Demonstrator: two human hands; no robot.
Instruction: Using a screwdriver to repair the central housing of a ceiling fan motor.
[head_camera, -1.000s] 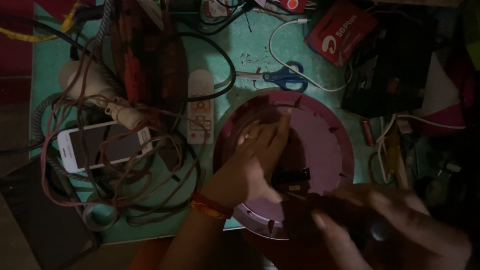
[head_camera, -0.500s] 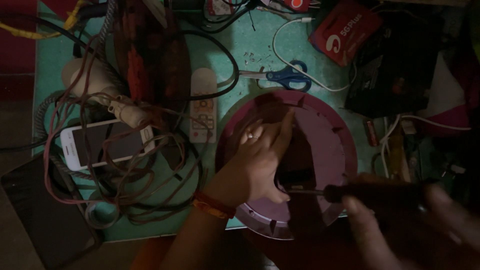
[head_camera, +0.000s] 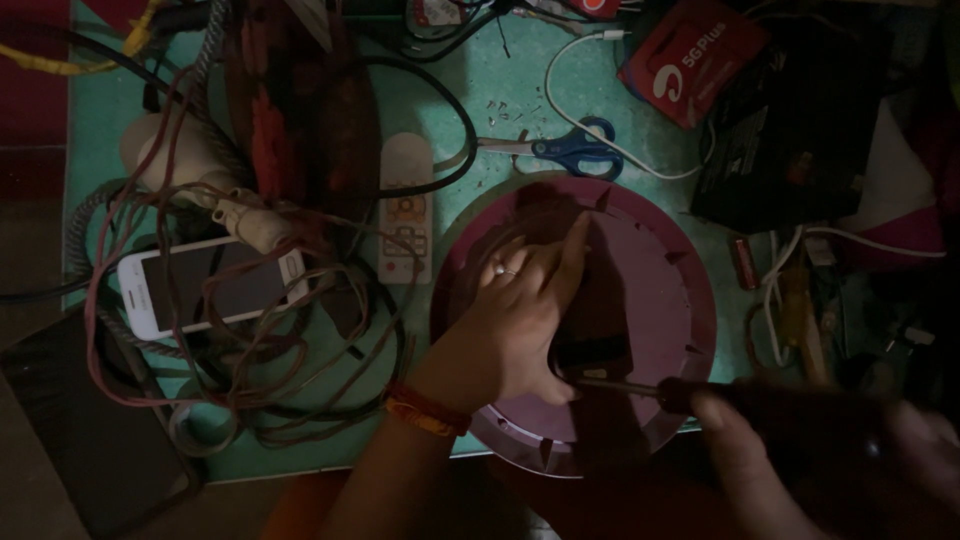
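Observation:
A round maroon plastic casing (head_camera: 655, 290) lies face down on the teal table (head_camera: 500, 90). My left hand (head_camera: 515, 315), with a ring and an orange wrist thread, presses flat on its middle and pins a small dark part (head_camera: 592, 352) with the thumb. My right hand (head_camera: 820, 450) comes in from the lower right, gripping a dark-handled screwdriver (head_camera: 690, 393) whose metal shaft points left, its tip at that small part beside my left thumb.
Blue-handled scissors (head_camera: 570, 150) lie just beyond the casing. A white remote (head_camera: 407, 210), a white phone (head_camera: 205, 285) under tangled reddish wires, a white plug block (head_camera: 185, 165), a red packet (head_camera: 690, 55) and a black box (head_camera: 790, 130) crowd the table.
My right hand has drawn clear to the lower right and brought the screwdriver tip in to the part beside my left thumb. My left hand stays pressed on the casing.

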